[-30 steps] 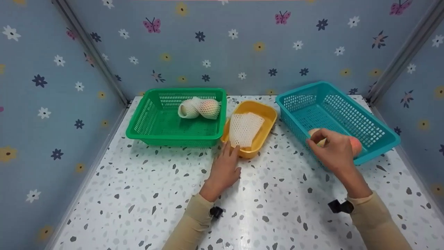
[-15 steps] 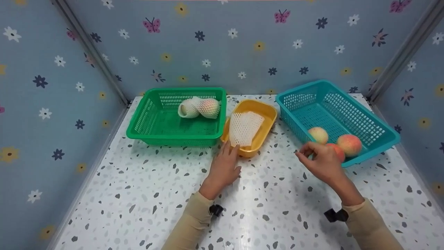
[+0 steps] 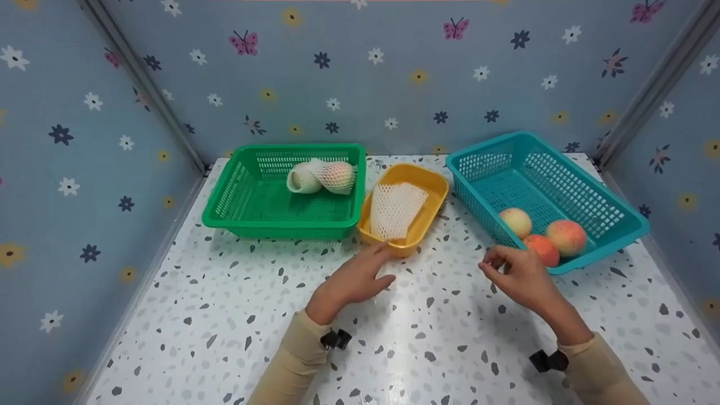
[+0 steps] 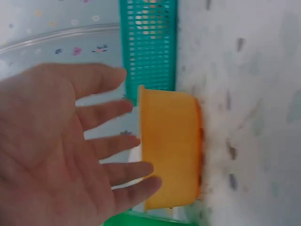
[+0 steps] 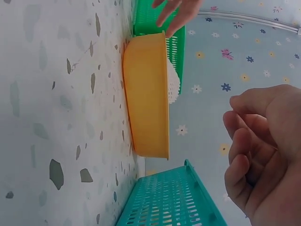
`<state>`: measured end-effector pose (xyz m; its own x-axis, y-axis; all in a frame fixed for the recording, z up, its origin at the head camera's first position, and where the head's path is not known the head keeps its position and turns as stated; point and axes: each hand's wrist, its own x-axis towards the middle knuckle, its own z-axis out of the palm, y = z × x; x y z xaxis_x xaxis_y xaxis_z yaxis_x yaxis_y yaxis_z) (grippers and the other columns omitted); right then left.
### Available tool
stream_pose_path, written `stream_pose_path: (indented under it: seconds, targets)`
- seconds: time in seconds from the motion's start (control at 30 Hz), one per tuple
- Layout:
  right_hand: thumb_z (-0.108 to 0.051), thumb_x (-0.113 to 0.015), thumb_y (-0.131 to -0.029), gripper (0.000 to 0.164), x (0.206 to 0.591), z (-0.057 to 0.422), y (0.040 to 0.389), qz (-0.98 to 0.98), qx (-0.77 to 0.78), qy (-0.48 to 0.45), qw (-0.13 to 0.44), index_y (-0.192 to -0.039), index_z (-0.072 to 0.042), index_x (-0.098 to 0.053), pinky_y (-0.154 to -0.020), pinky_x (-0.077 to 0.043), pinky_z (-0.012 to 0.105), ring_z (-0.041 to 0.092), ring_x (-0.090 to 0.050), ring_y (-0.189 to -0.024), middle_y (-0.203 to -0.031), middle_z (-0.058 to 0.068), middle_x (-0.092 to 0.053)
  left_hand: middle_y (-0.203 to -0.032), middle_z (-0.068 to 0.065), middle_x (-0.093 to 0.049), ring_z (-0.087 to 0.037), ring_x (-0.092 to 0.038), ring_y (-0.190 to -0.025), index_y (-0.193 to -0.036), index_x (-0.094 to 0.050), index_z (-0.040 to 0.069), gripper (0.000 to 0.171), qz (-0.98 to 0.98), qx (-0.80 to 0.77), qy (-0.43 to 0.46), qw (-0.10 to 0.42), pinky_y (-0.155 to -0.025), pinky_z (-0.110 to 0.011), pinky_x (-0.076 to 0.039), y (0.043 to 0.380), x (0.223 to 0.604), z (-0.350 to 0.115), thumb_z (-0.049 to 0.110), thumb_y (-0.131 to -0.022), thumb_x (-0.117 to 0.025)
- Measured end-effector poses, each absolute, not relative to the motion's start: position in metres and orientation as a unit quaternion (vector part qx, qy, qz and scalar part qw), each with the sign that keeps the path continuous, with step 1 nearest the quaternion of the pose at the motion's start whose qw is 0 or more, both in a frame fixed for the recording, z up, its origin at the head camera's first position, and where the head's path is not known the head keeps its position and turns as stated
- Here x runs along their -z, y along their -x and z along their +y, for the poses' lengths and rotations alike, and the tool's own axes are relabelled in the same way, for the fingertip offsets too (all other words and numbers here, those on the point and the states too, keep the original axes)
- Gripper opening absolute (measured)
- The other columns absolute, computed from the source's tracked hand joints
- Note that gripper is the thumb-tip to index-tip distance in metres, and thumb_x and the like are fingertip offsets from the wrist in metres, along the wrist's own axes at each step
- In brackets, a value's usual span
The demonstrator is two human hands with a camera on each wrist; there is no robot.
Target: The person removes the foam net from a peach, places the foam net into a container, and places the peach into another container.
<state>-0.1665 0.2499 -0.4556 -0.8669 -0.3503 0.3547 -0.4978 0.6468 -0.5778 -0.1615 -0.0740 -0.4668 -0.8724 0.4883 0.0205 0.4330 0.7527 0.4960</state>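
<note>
My left hand (image 3: 354,279) is at the near end of the yellow tray (image 3: 423,229), its fingers straight and spread in the left wrist view, holding nothing. White foam nets (image 3: 396,209) lie in that tray. My right hand (image 3: 523,277) hovers at the near-left side of the blue basket (image 3: 478,211) with loosely curled fingers and nothing between them. Inside the blue basket are a pale peach (image 3: 516,221), a redder peach (image 3: 542,250) and another peach (image 3: 566,237). The green basket (image 3: 236,224) holds two net-wrapped fruits, one a netted peach (image 3: 339,176).
The speckled white table (image 3: 427,349) runs along the near side of the containers. A flower-patterned wall (image 3: 371,84) closes off the back, and side panels (image 3: 67,225) stand left and right. The yellow tray sits between the two baskets.
My right hand has drawn back from over the peaches toward me and slightly left, uncovering them. My left hand has pulled back a little from the yellow tray's rim.
</note>
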Motion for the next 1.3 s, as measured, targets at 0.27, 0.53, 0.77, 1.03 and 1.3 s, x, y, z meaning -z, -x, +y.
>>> stream_pose_path:
  seconds: [0.27, 0.53, 0.77, 1.03, 1.3]
  targets:
    - [-0.024, -0.065, -0.080, 0.006, 0.461, 0.255, 0.163, -0.900, -0.344, -0.249, 0.100, -0.078, -0.024, -0.060, -0.046, -0.041, 0.023, 0.004, -0.049, -0.052, -0.066, -0.016, -0.056, -0.115, 0.010, -0.050, -0.007, -0.046, -0.105, -0.118, -0.051, 0.023, 0.032, 0.927, -0.271, -0.258, 0.024, -0.087, -0.030, -0.039, 0.167, 0.418, -0.104, 0.037, -0.089, -0.049]
    - [-0.025, -0.065, -0.080, 0.005, 0.465, 0.254, 0.160, -0.904, -0.331, -0.257, 0.087, -0.079, -0.026, -0.060, -0.047, -0.041, 0.022, 0.003, -0.047, -0.052, -0.066, -0.019, -0.054, -0.123, -0.002, -0.045, -0.018, -0.043, -0.111, -0.121, -0.050, 0.015, 0.038, 0.953, -0.275, -0.125, 0.006, -0.088, -0.038, -0.037, 0.219, 0.382, -0.152, 0.036, -0.089, -0.049]
    - [-0.020, -0.066, -0.079, 0.009, 0.468, 0.249, 0.156, -0.901, -0.345, -0.257, 0.060, -0.078, -0.027, -0.060, -0.045, -0.041, 0.022, 0.007, -0.047, -0.050, -0.066, -0.017, -0.055, -0.133, -0.015, -0.027, -0.027, -0.041, -0.108, -0.132, -0.034, 0.012, 0.054, 0.960, -0.269, -0.037, 0.070, -0.084, -0.044, -0.037, 0.259, 0.366, -0.176, 0.037, -0.087, -0.051]
    - [-0.021, -0.065, -0.080, 0.007, 0.467, 0.248, 0.155, -0.901, -0.345, -0.259, 0.038, -0.079, -0.027, -0.060, -0.043, -0.041, 0.022, 0.006, -0.047, -0.051, -0.067, -0.018, -0.055, -0.142, -0.021, -0.003, -0.035, -0.015, -0.127, -0.140, -0.012, 0.010, 0.073, 0.936, -0.310, 0.070, 0.150, -0.093, -0.049, -0.028, 0.303, 0.365, -0.200, 0.033, -0.085, -0.055]
    - [-0.021, -0.065, -0.080, 0.009, 0.469, 0.248, 0.153, -0.902, -0.347, -0.254, 0.025, -0.079, -0.028, -0.060, -0.045, -0.042, 0.022, 0.006, -0.048, -0.053, -0.067, -0.017, -0.055, -0.142, -0.025, 0.003, -0.042, -0.013, -0.126, -0.141, -0.003, 0.010, 0.085, 0.940, -0.281, 0.098, 0.166, -0.092, -0.054, -0.027, 0.327, 0.383, -0.219, 0.027, -0.081, -0.061]
